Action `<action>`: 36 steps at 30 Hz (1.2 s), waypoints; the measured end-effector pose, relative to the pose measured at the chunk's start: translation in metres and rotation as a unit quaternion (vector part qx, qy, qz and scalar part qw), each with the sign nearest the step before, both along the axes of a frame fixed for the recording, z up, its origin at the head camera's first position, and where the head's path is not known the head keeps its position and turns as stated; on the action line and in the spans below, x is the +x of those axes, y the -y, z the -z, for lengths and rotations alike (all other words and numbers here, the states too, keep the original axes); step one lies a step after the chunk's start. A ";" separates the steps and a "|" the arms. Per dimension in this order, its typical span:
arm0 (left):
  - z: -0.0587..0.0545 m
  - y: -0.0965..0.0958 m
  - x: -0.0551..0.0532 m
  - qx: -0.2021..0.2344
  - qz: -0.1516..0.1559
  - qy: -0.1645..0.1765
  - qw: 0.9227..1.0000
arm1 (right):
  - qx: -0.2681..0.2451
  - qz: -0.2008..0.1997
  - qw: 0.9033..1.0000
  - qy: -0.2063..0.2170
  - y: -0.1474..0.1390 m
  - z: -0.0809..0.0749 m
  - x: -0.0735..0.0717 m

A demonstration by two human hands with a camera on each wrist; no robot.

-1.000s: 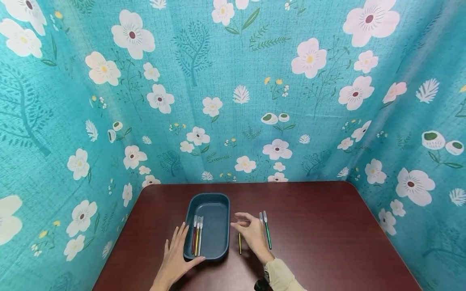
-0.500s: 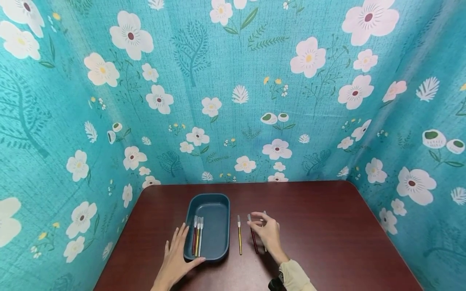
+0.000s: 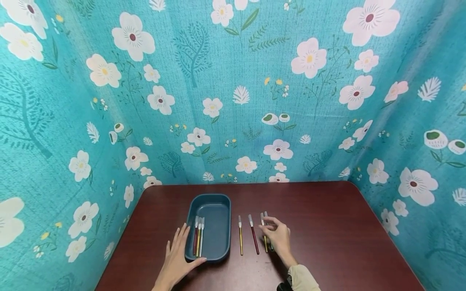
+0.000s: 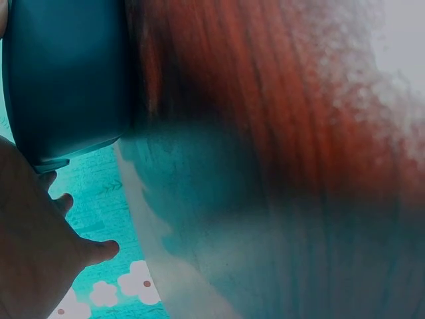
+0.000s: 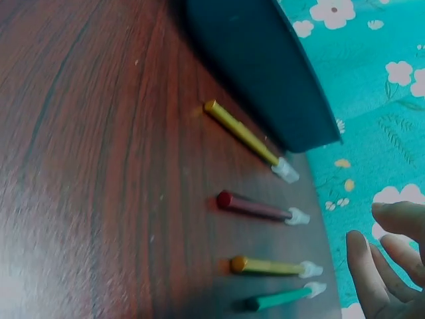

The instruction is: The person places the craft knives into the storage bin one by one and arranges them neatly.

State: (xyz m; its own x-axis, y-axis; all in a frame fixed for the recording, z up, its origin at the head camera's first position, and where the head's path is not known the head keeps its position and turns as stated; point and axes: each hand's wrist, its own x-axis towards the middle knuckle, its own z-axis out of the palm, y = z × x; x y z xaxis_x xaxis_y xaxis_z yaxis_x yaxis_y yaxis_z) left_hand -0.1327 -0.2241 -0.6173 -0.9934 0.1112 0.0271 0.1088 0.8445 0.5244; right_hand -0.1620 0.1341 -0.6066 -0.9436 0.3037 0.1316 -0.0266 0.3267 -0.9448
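Observation:
My left hand (image 3: pixel 176 256) rests with spread, straight fingers against the left side and near corner of a dark blue tray (image 3: pixel 226 238). Inside the tray lie a red, a yellow and a silver craft knife (image 3: pixel 202 238), slim handles with clear caps. On the table, a yellow craft knife (image 3: pixel 241 240), a red one (image 3: pixel 255 240), another yellow one (image 5: pixel 269 266) and a green one (image 5: pixel 282 299) lie roughly side by side. My right hand (image 3: pixel 279 238) hovers over the two rightmost, partly hiding them. Its thumb and fingers (image 5: pixel 362 256) stand apart, holding nothing.
The dark red-brown wooden table (image 3: pixel 327 226) extends to the right of the knives. A teal flowered curtain (image 3: pixel 233 133) hangs behind it and along both sides.
My right hand has moved rightwards along the row, from beside the first yellow craft knife, past the red one, to the rightmost two. The left hand and tray stay put.

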 end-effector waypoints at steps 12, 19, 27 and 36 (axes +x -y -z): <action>0.000 -0.001 -0.001 -0.004 -0.003 0.004 1.000 | 0.034 0.032 0.999 0.007 -0.011 0.019 0.005; -0.001 -0.002 0.000 0.007 -0.004 0.007 1.000 | 0.042 0.067 0.997 0.023 -0.011 0.032 0.006; -0.001 -0.001 0.000 0.014 -0.001 -0.003 1.000 | 0.062 0.095 0.992 0.059 -0.006 0.036 0.005; 0.000 -0.002 0.000 0.008 -0.007 0.013 1.000 | 0.103 0.095 0.989 0.046 -0.002 0.037 0.006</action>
